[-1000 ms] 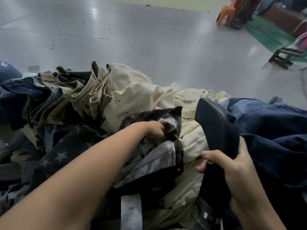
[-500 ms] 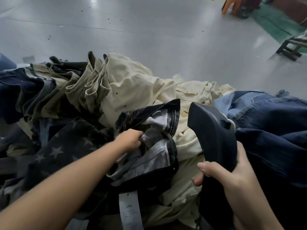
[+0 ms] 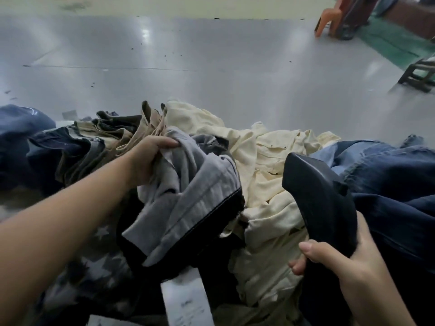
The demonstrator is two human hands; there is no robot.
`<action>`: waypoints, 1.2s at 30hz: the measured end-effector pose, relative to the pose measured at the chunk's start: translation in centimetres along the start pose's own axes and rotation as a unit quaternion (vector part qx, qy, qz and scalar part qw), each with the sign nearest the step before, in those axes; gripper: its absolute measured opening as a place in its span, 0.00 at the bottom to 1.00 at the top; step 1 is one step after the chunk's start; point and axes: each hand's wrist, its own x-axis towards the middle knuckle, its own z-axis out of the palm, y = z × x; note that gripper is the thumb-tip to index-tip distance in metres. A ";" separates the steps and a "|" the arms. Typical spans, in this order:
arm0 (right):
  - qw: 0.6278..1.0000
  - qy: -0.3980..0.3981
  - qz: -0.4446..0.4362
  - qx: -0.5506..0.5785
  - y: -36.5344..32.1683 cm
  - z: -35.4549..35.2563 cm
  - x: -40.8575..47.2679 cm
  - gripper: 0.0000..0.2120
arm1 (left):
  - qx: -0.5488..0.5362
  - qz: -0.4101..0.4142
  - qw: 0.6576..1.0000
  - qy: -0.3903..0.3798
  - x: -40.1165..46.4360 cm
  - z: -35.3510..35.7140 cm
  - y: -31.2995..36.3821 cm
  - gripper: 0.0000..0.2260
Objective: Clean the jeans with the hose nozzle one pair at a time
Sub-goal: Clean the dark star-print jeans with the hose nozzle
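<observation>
Head view: looking forward and down over a heap of trousers, both bare forearms reaching in.
Landmark: cream-coloured crumpled cotton trousers (image 3: 270, 165), lying at the middle of the heap.
Left hand (image 3: 148, 158): clenching around a bunch of the grey, dark-lined denim jeans (image 3: 188, 198), fingers curling over the fabric's upper fold, just left of the cream trousers.
Grey jeans: hanging lifted from the left hand, inside-out folds drooping toward the camera, dark stitched edge touching the cream trousers' left side.
Right hand (image 3: 339, 264): grasping the lower stem of the dark matte plastic hose nozzle (image 3: 322, 198), thumb wrapping across its front.
Hose nozzle: standing tilted, its broad pointed head leaning up and left, overlapping the right edge of the cream trousers; not touching the grey jeans.
White paper label (image 3: 186, 300): lying below the grey jeans, near-left of the cream trousers; print too blurred to read.
Dark star-printed fabric (image 3: 94, 262): spreading under the left forearm, left of the cream trousers.
Khaki folded trousers (image 3: 122, 137): bunching behind the left hand.
Blue denim jeans (image 3: 388, 175): piling right of the cream trousers, behind the nozzle.
Grey glossy floor (image 3: 211, 67): stretching beyond the heap; orange plastic chair (image 3: 329, 17) standing far back right.
</observation>
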 end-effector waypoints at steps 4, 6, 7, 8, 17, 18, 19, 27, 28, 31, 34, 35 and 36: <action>1.000 -0.007 -0.004 -0.006 0.8 0.5 0.3 0.27 | -0.082 0.006 0.997 -0.016 -0.6 0.0 -3.2 0.19; 0.999 -0.009 -0.011 0.029 1.2 1.2 0.7 0.27 | -0.080 0.008 0.997 -0.013 -1.1 1.1 -5.6 0.23; 0.999 -0.010 -0.009 0.053 1.5 1.7 0.9 0.26 | -0.090 0.008 0.996 -0.022 -1.7 1.7 -6.8 0.25; 0.997 -0.012 -0.004 0.073 1.7 2.2 1.2 0.25 | -0.114 0.006 0.993 -0.034 -2.4 2.2 -7.9 0.26; 0.984 -0.033 0.036 0.172 3.3 6.3 4.2 0.27 | -0.278 -0.155 0.944 -0.083 -6.7 5.8 -8.8 0.34; 0.983 -0.024 0.032 0.179 3.2 6.5 4.5 0.27 | -0.262 -0.174 0.946 -0.072 -7.1 5.7 -8.6 0.31; 0.982 -0.016 0.029 0.187 3.2 6.6 4.7 0.27 | -0.236 -0.190 0.951 -0.063 -7.5 5.4 -8.6 0.28; 0.979 0.009 0.026 0.202 3.1 6.3 5.3 0.22 | -0.110 -0.051 0.989 -0.084 -10.8 5.5 -8.4 0.13; 0.980 0.007 0.027 0.198 3.1 6.4 5.3 0.23 | -0.101 -0.048 0.991 -0.079 -11.0 5.8 -8.4 0.16; 0.981 -0.012 0.028 0.191 3.2 6.9 5.2 0.26 | -0.098 -0.047 0.991 -0.076 -11.5 6.9 -9.0 0.18; 0.981 -0.040 0.016 0.190 3.2 7.0 5.4 0.25 | -0.180 -0.092 0.969 -0.140 -12.2 7.4 -8.4 0.11; 0.982 -0.048 0.013 0.182 3.2 7.1 5.4 0.24 | -0.189 -0.093 0.965 -0.154 -12.3 7.5 -8.2 0.14; 0.983 -0.052 0.009 0.174 3.2 7.1 5.4 0.24 | -0.186 -0.097 0.966 -0.149 -11.9 7.7 -8.1 0.17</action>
